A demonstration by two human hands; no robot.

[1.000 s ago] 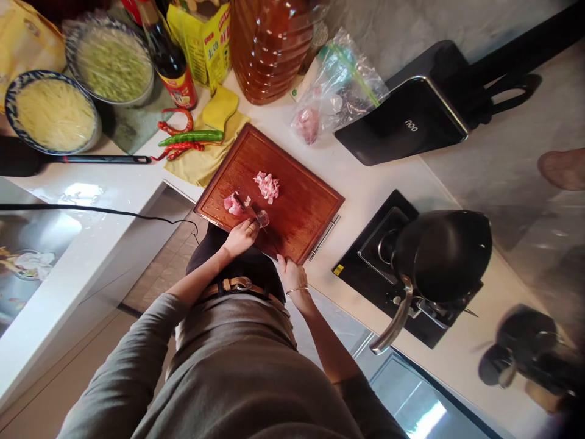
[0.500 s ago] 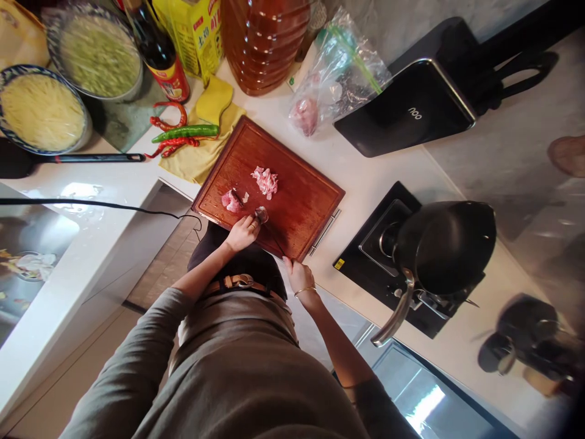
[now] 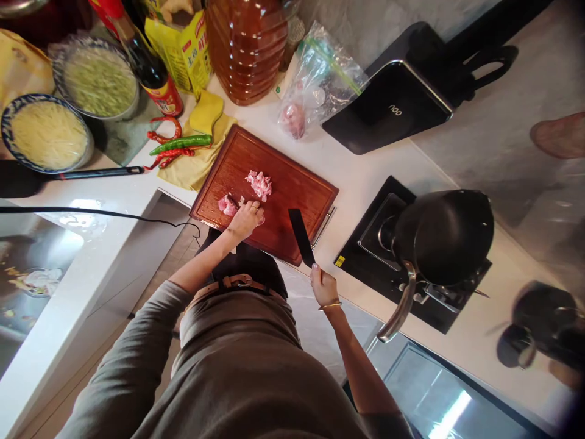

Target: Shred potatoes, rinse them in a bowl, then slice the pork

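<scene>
Right hand [image 3: 322,285] has lifted the knife [image 3: 301,236] off the cutting board [image 3: 292,189].

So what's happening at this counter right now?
A person is cutting raw meat on a wooden cutting board. The left hand rests on the board beside a larger meat chunk, while the right hand holds a dark-bladed knife lifted clear of the meat, over the board's near right edge. A small pile of cut pieces lies further up the board. A black pan sits on the stove to the right.
</scene>
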